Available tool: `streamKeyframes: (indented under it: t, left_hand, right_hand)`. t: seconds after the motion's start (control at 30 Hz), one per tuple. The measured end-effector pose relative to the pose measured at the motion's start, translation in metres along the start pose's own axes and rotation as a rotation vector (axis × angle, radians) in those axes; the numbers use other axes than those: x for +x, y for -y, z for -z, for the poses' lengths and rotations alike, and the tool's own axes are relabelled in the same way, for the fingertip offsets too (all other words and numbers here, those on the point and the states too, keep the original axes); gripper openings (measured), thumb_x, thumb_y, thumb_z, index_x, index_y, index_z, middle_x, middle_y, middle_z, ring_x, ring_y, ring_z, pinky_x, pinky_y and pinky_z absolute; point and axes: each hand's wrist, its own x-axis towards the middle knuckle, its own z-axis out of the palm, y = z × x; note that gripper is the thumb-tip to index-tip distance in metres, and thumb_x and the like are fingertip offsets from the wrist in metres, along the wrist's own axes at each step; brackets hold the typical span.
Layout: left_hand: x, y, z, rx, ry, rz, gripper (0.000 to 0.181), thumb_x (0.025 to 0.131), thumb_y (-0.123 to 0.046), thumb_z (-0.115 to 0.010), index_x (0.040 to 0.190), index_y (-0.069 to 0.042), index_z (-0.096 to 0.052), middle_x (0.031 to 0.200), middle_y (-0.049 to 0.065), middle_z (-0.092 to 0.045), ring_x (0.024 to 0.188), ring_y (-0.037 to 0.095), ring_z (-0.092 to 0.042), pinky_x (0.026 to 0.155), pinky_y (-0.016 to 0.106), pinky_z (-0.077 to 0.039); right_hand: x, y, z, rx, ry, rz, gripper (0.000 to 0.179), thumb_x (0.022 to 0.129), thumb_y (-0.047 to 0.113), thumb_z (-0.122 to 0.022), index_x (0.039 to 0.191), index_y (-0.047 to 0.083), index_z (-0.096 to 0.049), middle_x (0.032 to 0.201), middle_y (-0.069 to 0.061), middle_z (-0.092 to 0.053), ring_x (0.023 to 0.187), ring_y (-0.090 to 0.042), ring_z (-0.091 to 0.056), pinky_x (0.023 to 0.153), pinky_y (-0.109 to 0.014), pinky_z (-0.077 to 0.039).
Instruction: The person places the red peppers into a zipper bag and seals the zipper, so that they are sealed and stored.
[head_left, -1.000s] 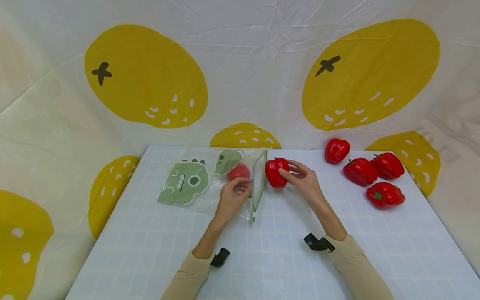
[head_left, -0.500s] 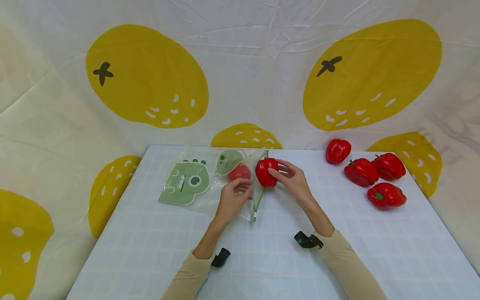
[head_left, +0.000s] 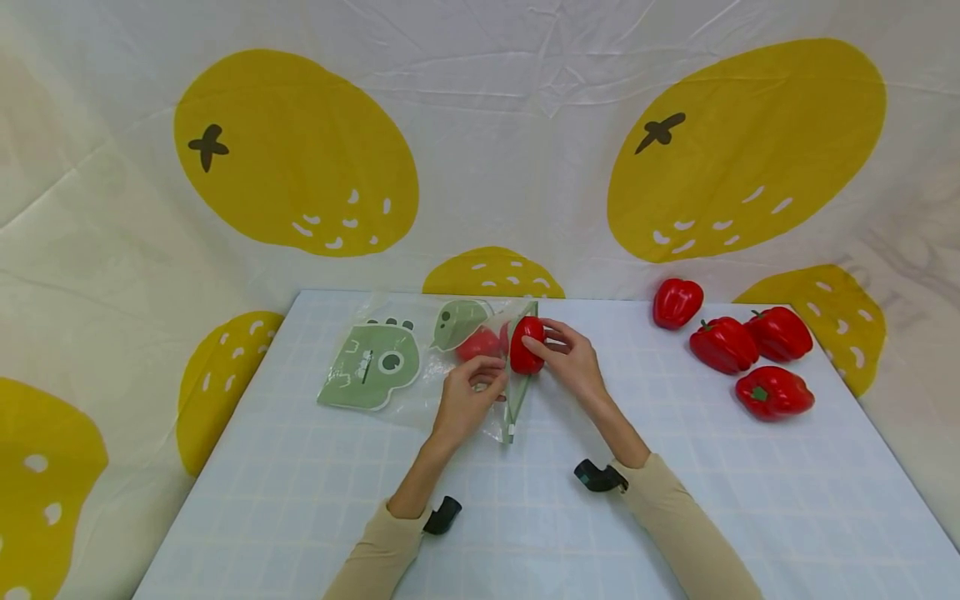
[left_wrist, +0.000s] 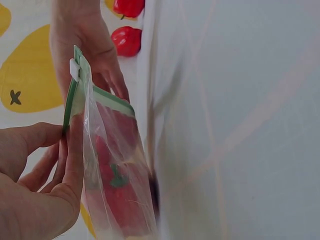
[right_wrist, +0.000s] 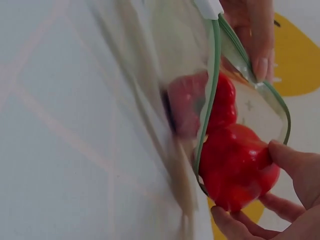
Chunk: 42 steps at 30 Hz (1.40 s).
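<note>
A clear zip bag (head_left: 431, 392) with a green dinosaur print lies on the table, its green-edged mouth facing right. My left hand (head_left: 467, 400) pinches the upper edge of that mouth between thumb and fingers; the left wrist view shows the green zip strip (left_wrist: 70, 102) there, with a white slider (left_wrist: 74, 70). One red bell pepper (right_wrist: 187, 102) lies inside the bag, just behind the opening. With spread fingertips my right hand (head_left: 572, 360) grips another red bell pepper (head_left: 529, 346), which is partly within the mouth and touches the first in the right wrist view.
Several more red bell peppers (head_left: 775, 392) sit in a group at the table's right back. Behind the table (head_left: 540, 517) hangs a pale cloth (head_left: 510, 167) printed with yellow fruit. Black wrist cameras (head_left: 600, 476) are strapped on both sleeves.
My right hand has moved left, carrying its bell pepper from beside the bag's mouth partly into it. The left hand has stayed at the bag's edge.
</note>
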Motion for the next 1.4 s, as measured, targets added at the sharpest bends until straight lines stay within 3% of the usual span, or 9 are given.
streamKeyframes:
  t: [0.2,0.5,0.8,1.07,1.4]
  left_hand:
    - [0.000,0.000,0.001,-0.002,0.008,-0.015,0.023,0.095,0.005,-0.068,0.118,0.011,-0.067,0.111,0.025,-0.069,0.095,0.040,-0.068,0.077,0.039,-0.063]
    - [0.001,-0.001,0.003,-0.028,0.030,-0.053,0.023,0.095,0.006,-0.068,0.116,0.013,-0.067,0.111,0.028,-0.069,0.094,0.043,-0.068,0.076,0.042,-0.063]
    - [0.001,-0.001,0.002,0.010,0.020,-0.036,0.023,0.095,0.004,-0.068,0.117,0.010,-0.069,0.111,0.025,-0.070,0.095,0.040,-0.069,0.076,0.032,-0.063]
    - [-0.003,-0.006,0.001,0.056,0.014,-0.057,0.023,0.092,0.009,-0.068,0.114,0.010,-0.070,0.103,0.026,-0.071,0.092,0.037,-0.069,0.075,0.021,-0.060]
    - [-0.003,-0.011,0.000,0.074,0.007,-0.052,0.023,0.091,0.010,-0.068,0.114,0.010,-0.070,0.103,0.026,-0.071,0.093,0.037,-0.068,0.078,0.022,-0.060]
  right_hand:
    - [-0.001,-0.001,-0.005,-0.032,0.010,-0.003,0.067,0.093,0.046,-0.074,0.150,0.019,-0.052,0.146,-0.013,-0.056,0.128,-0.034,-0.056,0.100,-0.048,-0.055]
    - [-0.002,-0.006,0.000,-0.030,0.097,0.088,0.047,0.109,0.031,-0.051,0.152,0.012,-0.049,0.148,-0.017,-0.053,0.127,-0.037,-0.059,0.104,-0.046,-0.052]
    - [-0.001,-0.003,-0.001,-0.078,0.138,0.092,0.056,0.104,0.032,-0.061,0.153,0.009,-0.047,0.149,-0.020,-0.052,0.130,-0.041,-0.055,0.105,-0.050,-0.051]
    - [0.005,-0.003,-0.006,-0.081,0.165,0.127,0.056,0.100,0.020,-0.068,0.150,0.006,-0.048,0.141,-0.023,-0.057,0.121,-0.040,-0.061,0.102,-0.048,-0.054]
    - [0.012,-0.005,-0.012,-0.034,0.213,0.164,0.057,0.098,0.012,-0.070,0.149,0.000,-0.047,0.138,-0.028,-0.058,0.115,-0.042,-0.065,0.097,-0.045,-0.057]
